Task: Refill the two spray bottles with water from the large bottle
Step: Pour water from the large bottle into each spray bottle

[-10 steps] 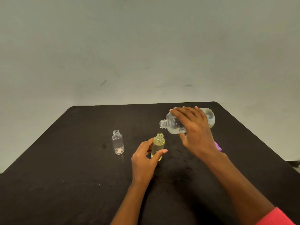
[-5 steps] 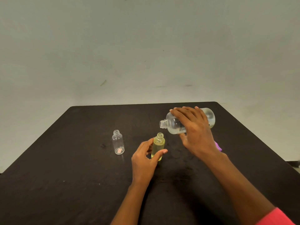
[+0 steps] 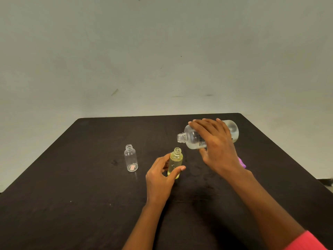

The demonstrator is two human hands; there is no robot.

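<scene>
The large clear plastic bottle with a round body [image 3: 192, 139] lies almost level in the air above the right half of the matte black table [image 3: 72, 195], its long axis running left to right and its uncapped threaded neck pointing left, just above and to the right of the mouth of the small yellow-tinted cylindrical bottle [image 3: 176, 157]. The right hand [image 3: 216, 147] grips the large bottle from above, fingers spread over its shoulder and thumb underneath. The yellow-tinted bottle stands upright near the table's middle, neck up, holding pale liquid. The left hand [image 3: 160, 177] holds it low, thumb curled across its front and fingers curved behind. A 2nd small bottle of clear plastic [image 3: 131, 158] stands upright, uncapped, well to the left, apart from both hands; something pinkish shows at its base. A smooth purple object [image 3: 242, 162] peeks out behind the right wrist; its shape is hidden. A pink sleeve [image 3: 306, 240] covers the right forearm.
</scene>
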